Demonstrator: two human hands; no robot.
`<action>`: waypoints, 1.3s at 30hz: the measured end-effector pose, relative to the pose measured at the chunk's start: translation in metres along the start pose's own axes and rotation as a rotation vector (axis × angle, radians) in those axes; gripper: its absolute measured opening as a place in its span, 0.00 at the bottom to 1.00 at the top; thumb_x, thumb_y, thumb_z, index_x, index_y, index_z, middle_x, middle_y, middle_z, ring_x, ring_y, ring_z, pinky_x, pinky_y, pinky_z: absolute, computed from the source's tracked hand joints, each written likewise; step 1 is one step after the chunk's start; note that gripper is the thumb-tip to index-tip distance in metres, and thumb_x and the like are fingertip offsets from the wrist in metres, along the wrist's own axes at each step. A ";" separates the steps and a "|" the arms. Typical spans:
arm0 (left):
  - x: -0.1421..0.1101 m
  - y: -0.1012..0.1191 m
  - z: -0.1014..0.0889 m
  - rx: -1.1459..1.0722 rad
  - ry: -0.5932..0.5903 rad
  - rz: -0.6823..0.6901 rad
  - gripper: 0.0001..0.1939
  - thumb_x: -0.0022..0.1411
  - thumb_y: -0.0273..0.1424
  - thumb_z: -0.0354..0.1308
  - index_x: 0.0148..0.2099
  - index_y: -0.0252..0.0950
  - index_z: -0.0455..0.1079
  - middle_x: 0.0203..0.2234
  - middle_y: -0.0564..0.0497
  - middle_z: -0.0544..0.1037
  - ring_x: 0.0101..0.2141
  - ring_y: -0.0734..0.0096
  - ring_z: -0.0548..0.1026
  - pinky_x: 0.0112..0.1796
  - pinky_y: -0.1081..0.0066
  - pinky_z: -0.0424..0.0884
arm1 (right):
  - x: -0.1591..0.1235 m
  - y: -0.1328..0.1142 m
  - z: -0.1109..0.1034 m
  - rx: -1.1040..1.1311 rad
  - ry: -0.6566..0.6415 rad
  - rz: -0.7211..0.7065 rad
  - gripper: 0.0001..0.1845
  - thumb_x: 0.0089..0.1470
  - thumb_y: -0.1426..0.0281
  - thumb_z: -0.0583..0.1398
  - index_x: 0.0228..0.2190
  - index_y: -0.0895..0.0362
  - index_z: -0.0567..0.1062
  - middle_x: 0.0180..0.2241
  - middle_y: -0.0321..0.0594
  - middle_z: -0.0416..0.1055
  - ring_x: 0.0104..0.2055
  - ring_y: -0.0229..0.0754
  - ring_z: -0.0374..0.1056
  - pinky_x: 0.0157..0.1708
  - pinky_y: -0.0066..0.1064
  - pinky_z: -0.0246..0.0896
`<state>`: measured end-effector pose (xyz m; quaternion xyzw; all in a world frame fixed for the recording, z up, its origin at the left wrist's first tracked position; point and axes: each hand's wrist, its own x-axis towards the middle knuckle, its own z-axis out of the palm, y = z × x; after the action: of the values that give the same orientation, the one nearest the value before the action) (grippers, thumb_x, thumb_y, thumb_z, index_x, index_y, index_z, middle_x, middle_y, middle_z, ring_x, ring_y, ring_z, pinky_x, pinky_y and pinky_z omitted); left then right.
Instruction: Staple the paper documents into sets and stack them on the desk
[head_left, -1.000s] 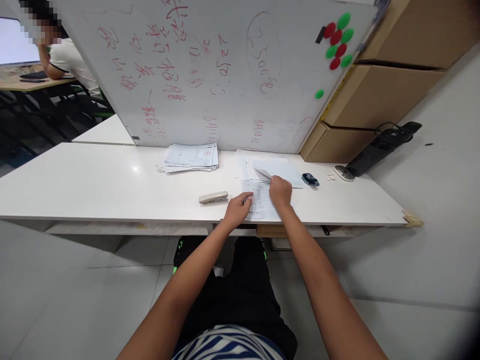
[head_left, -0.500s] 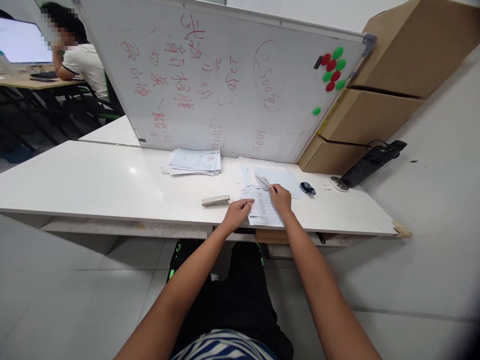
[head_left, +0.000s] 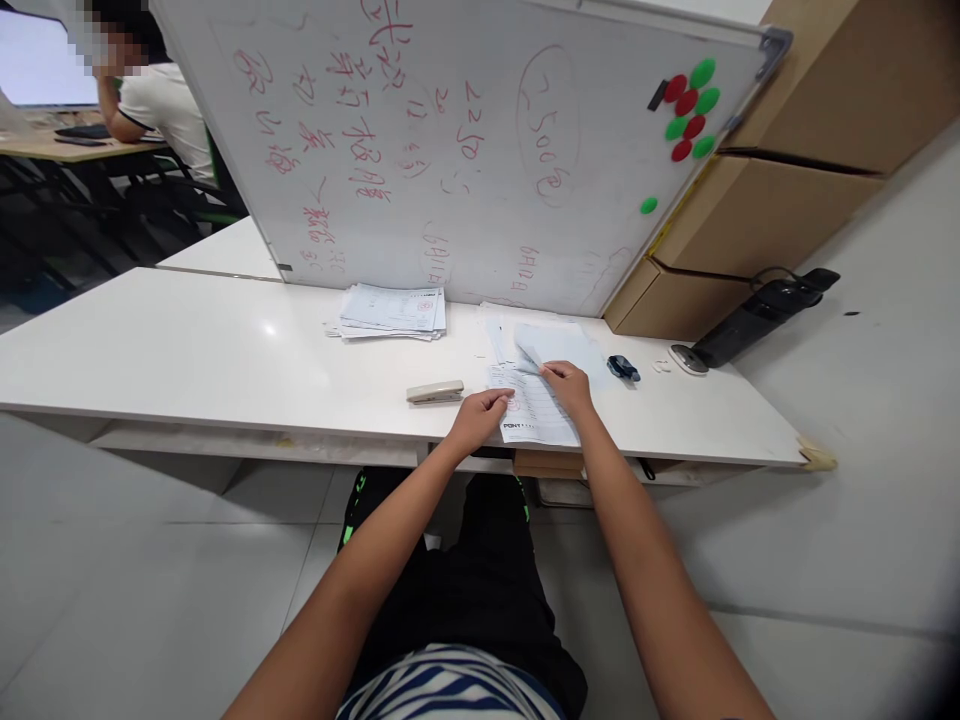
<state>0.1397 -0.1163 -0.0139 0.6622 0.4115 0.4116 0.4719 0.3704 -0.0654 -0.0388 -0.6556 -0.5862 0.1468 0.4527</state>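
A printed paper sheet [head_left: 536, 415] with a red stamp lies near the desk's front edge. My left hand [head_left: 478, 420] is closed at its left edge, index finger lying over the paper and the other fingers curled. At the sheet's upper right, my right hand [head_left: 570, 388] pinches the edge of a paper with thumb and index finger. A pale paper [head_left: 529, 345] curls up just beyond those fingertips, above other bluish sheets [head_left: 574, 350]. Left of my left hand rests a beige stapler [head_left: 435, 392], untouched.
A stack of papers [head_left: 390, 308] lies at the back, against a whiteboard [head_left: 480, 150]. To the right are a small dark blue object [head_left: 622, 369], a mouse [head_left: 688, 360], a black bottle [head_left: 757, 315] and cardboard boxes [head_left: 750, 215]. A person [head_left: 169, 115] sits far left.
The view has shifted slightly. Both hands stay at the papers, and the curled pale paper by my right fingers stands a little differently.
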 end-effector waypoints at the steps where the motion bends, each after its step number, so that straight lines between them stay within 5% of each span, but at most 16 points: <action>1: 0.000 0.000 0.000 -0.001 0.000 0.002 0.16 0.62 0.33 0.52 0.48 0.36 0.76 0.47 0.48 0.78 0.50 0.62 0.73 0.54 0.61 0.66 | 0.000 0.000 0.000 -0.002 -0.002 -0.004 0.14 0.50 0.60 0.59 0.31 0.57 0.79 0.40 0.43 0.77 0.43 0.45 0.71 0.45 0.36 0.64; 9: 0.001 -0.005 0.001 -0.009 0.000 0.018 0.16 0.63 0.33 0.51 0.48 0.35 0.75 0.47 0.47 0.78 0.49 0.64 0.73 0.53 0.63 0.65 | -0.001 -0.011 -0.001 -0.090 0.109 -0.012 0.18 0.56 0.61 0.53 0.38 0.58 0.78 0.42 0.46 0.76 0.46 0.47 0.70 0.49 0.40 0.63; 13: -0.002 -0.001 0.001 0.121 0.009 -0.009 0.21 0.63 0.33 0.49 0.57 0.38 0.69 0.35 0.50 0.80 0.36 0.68 0.76 0.44 0.67 0.70 | -0.027 -0.037 -0.016 -0.297 0.295 -0.219 0.21 0.62 0.64 0.48 0.43 0.59 0.76 0.47 0.50 0.74 0.53 0.49 0.66 0.55 0.46 0.58; 16: -0.003 0.001 0.002 0.177 0.024 -0.038 0.29 0.64 0.33 0.48 0.66 0.39 0.54 0.27 0.54 0.78 0.27 0.70 0.74 0.37 0.68 0.70 | -0.069 -0.055 -0.026 -0.381 0.172 -0.414 0.17 0.62 0.66 0.49 0.45 0.55 0.75 0.53 0.46 0.70 0.58 0.48 0.62 0.58 0.47 0.56; 21: 0.001 0.000 0.002 0.058 0.015 -0.055 0.36 0.66 0.35 0.47 0.70 0.36 0.37 0.48 0.44 0.76 0.43 0.64 0.76 0.46 0.66 0.67 | -0.132 -0.061 -0.016 -0.381 -0.021 -0.484 0.17 0.60 0.70 0.51 0.47 0.52 0.74 0.53 0.44 0.70 0.59 0.48 0.62 0.59 0.48 0.57; 26: 0.002 -0.001 0.002 0.023 0.087 -0.066 0.30 0.69 0.40 0.43 0.69 0.36 0.47 0.63 0.45 0.59 0.60 0.63 0.61 0.57 0.69 0.58 | -0.149 -0.053 0.006 -0.344 -0.075 -0.476 0.18 0.61 0.71 0.50 0.49 0.54 0.74 0.52 0.45 0.71 0.56 0.46 0.65 0.57 0.46 0.60; 33: 0.003 -0.001 0.002 0.029 0.013 0.013 0.19 0.65 0.36 0.50 0.57 0.37 0.65 0.43 0.47 0.78 0.40 0.65 0.76 0.41 0.68 0.71 | -0.139 -0.056 -0.007 -0.337 -0.148 -0.485 0.16 0.61 0.65 0.52 0.46 0.53 0.75 0.50 0.43 0.73 0.54 0.47 0.67 0.55 0.43 0.62; 37: 0.001 -0.001 -0.001 0.108 -0.049 -0.028 0.17 0.63 0.37 0.52 0.52 0.37 0.68 0.35 0.49 0.79 0.34 0.66 0.76 0.34 0.70 0.70 | -0.084 -0.047 -0.027 -0.416 0.096 -0.240 0.21 0.63 0.66 0.47 0.47 0.56 0.74 0.47 0.46 0.74 0.51 0.47 0.69 0.52 0.41 0.63; 39: 0.000 -0.001 -0.002 0.130 -0.092 -0.029 0.17 0.61 0.38 0.54 0.51 0.38 0.68 0.33 0.51 0.79 0.33 0.66 0.76 0.33 0.70 0.70 | -0.048 -0.034 -0.038 -0.524 0.112 -0.156 0.21 0.61 0.70 0.48 0.51 0.58 0.72 0.52 0.48 0.71 0.55 0.50 0.65 0.54 0.44 0.59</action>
<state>0.1378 -0.1160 -0.0149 0.7036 0.4248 0.3465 0.4522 0.3637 -0.1280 -0.0085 -0.7104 -0.6269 -0.0817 0.3092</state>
